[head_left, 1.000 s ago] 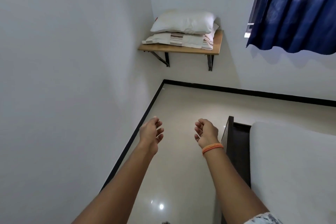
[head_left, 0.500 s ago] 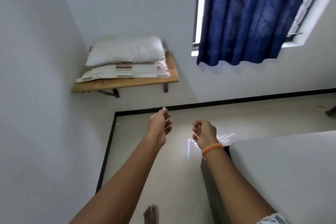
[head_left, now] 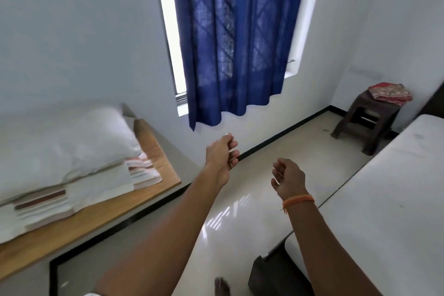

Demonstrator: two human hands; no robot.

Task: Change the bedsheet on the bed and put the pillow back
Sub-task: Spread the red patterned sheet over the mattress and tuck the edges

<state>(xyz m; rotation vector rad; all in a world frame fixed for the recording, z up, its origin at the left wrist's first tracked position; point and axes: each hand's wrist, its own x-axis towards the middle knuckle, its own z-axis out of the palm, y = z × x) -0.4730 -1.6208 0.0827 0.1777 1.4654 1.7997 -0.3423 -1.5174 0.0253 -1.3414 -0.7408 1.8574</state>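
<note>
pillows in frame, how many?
1: a white pillow on the wooden shelf at left, lying on top of folded striped linen. None on the bare mattress; its far end is out of view.

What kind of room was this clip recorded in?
Most likely a small bedroom: a bare white mattress on a dark bed frame, a white pillow stacked on folded striped linens on a wooden wall shelf, and a blue window curtain.

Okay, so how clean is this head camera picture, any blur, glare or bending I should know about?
Head view: the pillow and folded sheets on the wooden shelf are smeared by motion blur; daylight blows out the window strip beside the blue curtain; glare streaks the glossy floor; the wide angle tilts the walls; both hands, left and right, stay fairly sharp.
</note>
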